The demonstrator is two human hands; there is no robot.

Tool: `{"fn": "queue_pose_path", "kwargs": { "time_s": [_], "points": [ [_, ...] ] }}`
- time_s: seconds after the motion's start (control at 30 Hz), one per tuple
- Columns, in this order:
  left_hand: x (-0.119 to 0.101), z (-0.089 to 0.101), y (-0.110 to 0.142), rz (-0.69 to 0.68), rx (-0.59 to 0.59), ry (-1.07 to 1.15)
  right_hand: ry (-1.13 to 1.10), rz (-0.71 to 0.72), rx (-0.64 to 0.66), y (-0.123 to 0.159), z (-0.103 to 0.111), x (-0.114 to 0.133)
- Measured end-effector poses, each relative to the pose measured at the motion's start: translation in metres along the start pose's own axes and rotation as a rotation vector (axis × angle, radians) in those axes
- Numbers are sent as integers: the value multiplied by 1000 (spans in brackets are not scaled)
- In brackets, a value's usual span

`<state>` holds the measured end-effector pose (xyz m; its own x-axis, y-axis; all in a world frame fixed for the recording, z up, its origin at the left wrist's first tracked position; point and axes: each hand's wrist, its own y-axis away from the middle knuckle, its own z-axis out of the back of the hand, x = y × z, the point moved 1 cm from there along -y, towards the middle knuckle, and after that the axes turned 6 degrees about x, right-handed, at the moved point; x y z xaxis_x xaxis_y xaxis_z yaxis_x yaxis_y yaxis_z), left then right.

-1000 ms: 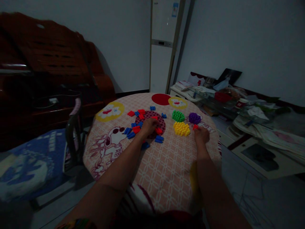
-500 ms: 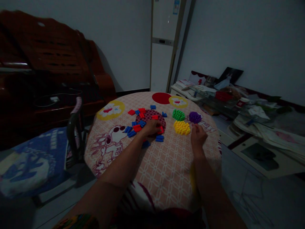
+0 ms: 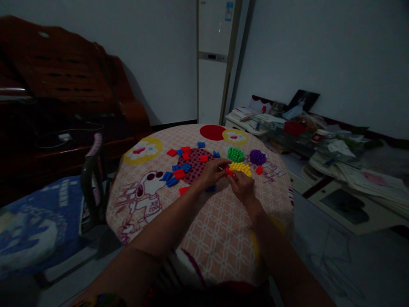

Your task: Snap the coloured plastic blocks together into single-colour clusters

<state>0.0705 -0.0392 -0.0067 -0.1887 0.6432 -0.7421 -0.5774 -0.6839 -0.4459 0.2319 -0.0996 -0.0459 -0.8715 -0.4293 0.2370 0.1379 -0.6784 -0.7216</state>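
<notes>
My left hand [image 3: 211, 172] and my right hand [image 3: 243, 186] meet over the table, fingertips pinched around a small red toy block [image 3: 228, 172]. Just behind my right fingers sits a yellow cluster of knobbly pieces [image 3: 242, 169]. Beyond it are a green cluster [image 3: 235, 154] and a purple cluster [image 3: 257, 157]. A single red block [image 3: 259, 170] lies in front of the purple one. Several loose red blocks [image 3: 180, 174] and blue blocks [image 3: 173, 182] are scattered to the left of my left hand. One blue block [image 3: 210, 188] is partly covered by my left wrist.
The round table has a patterned cloth [image 3: 217, 230]. On the left stand a chair with a blue cover [image 3: 41, 209] and a wooden bench [image 3: 64, 76]. A cluttered low cabinet [image 3: 319, 170] runs along the right wall. A tall white appliance [image 3: 212, 85] stands behind.
My left hand has moved right from among the scattered blocks, and my right hand has come left from near the purple cluster. Both now meet at a red block. A red block shows near the purple cluster.
</notes>
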Motion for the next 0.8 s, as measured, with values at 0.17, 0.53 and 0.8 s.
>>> {"fn": "queue_pose_path", "kwargs": {
  "time_s": [0.17,0.53,0.8],
  "points": [
    [6,-1,0,20,-36,68,-10,-162,-91,-2,7,-14],
    [25,9,2,122,-143,97,133,-1062,-367,9,51,-104],
    [40,24,3,207,-141,-40,215,-1121,-136,12,44,-111]
  ]
}}
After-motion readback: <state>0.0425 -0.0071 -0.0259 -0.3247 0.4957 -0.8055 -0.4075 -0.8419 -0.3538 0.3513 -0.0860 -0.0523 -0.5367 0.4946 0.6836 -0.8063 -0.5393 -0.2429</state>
